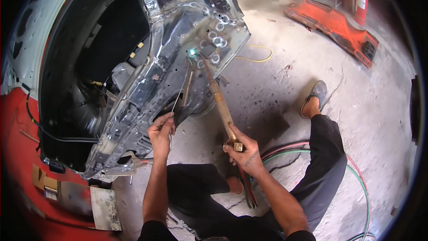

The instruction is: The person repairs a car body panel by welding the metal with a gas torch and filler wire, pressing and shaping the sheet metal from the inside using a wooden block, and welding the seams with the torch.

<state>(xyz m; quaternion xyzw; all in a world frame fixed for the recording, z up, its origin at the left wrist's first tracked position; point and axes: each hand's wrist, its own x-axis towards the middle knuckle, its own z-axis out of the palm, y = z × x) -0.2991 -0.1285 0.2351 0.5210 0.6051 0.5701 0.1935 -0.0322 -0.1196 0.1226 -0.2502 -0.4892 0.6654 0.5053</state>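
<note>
My left hand [161, 130] pinches a thin metal filler rod [178, 97], which slants up toward the bare metal panel of a car body [189, 29]. In my right hand [246, 152] is a brass-coloured gas welding torch [220, 101], gripped near its valve knobs. The torch's nozzle points up and left at the panel. A bright blue-green glow [192, 52] burns on the panel by the nozzle and the rod's far end. Round scorched weld marks [218, 41] cluster to the right of the glow.
Red and green hoses [362, 180] curve over the concrete floor on the right. A red creeper board [332, 27] lies at the upper right, near a fire extinguisher [361, 5]. A yellow wire [270, 53] loops beside the panel. My shoe [318, 90] rests on the floor.
</note>
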